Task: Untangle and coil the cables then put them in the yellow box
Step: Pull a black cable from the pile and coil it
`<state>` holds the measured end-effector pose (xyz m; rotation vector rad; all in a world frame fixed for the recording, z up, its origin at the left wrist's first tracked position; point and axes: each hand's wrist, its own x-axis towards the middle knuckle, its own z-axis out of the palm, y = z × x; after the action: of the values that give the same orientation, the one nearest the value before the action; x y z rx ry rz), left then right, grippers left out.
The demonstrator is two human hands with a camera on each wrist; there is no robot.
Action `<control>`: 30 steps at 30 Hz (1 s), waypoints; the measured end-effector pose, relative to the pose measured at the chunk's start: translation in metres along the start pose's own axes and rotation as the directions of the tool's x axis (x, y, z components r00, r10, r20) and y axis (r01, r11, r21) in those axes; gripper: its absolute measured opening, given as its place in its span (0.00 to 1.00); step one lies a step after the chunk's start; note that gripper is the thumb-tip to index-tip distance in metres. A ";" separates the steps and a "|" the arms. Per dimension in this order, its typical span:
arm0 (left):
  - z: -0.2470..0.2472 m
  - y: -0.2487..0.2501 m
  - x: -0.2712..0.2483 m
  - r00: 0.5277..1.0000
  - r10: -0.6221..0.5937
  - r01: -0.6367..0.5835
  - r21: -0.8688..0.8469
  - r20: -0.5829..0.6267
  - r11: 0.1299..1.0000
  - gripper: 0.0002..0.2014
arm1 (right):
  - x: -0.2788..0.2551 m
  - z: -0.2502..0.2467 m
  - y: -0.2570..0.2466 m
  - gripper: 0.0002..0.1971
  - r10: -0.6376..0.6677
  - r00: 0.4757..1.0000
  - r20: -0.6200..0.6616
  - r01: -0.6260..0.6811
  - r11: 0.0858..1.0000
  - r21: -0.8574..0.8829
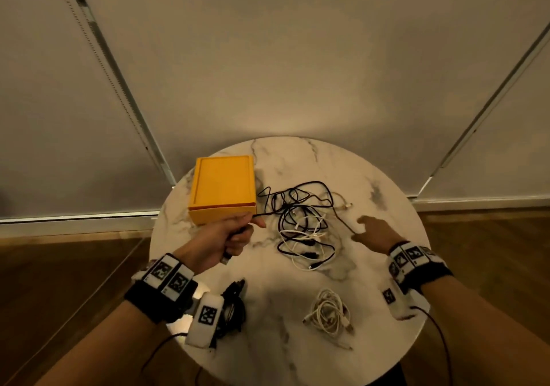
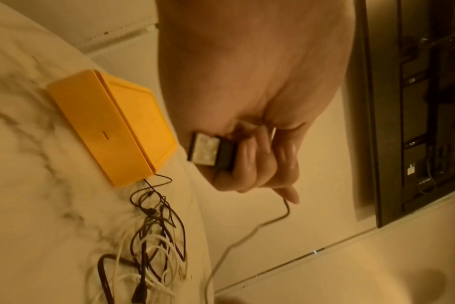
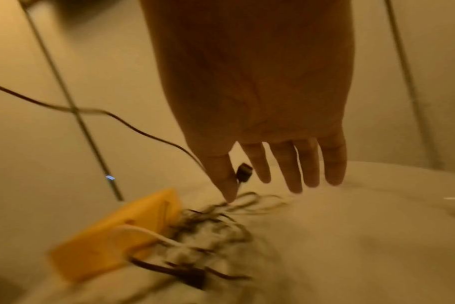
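The cables (image 1: pixel 300 222) lie mostly knotted mid-surface, just right of the closed yellow box (image 1: pixel 223 187). I judge two done: a black coil (image 1: pixel 235 302) and a white coil (image 1: pixel 329 311) wait near me, unboxed. My left hand (image 1: pixel 220 236) clenches a black plug, its lead running rightward into the tangle; my right hand (image 1: pixel 373 232) hovers with fingers released.

Bare marble (image 1: pixel 372 177) right of cable tangle (image 1: pixel 300 222); yellow box (image 1: pixel 223 189) crowding its left

Dim warm yellow light, blurred wrist views, bowed wide-angle edges
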<state>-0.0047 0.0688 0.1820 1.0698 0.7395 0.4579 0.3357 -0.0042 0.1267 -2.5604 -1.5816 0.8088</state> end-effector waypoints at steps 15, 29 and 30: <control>0.055 -0.018 -0.017 0.952 0.055 0.026 -0.260 0.302 0.965 0.16 | -0.057 -0.041 -0.132 0.04 -0.319 0.864 -0.389 0.500 0.454 0.737; 0.050 0.040 -0.010 0.870 0.491 -0.487 -0.192 -0.030 0.852 0.16 | -0.099 0.033 -0.162 0.05 -0.586 0.720 -0.371 0.691 0.652 0.311; 0.045 0.039 -0.011 0.868 0.491 -0.494 -0.207 -0.066 0.845 0.17 | -0.101 0.033 -0.164 0.05 -0.599 0.716 -0.357 0.695 0.657 0.291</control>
<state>0.0216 0.0501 0.2333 1.0449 0.3998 0.9669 0.1503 -0.0181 0.1863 -1.5333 -1.8212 0.6267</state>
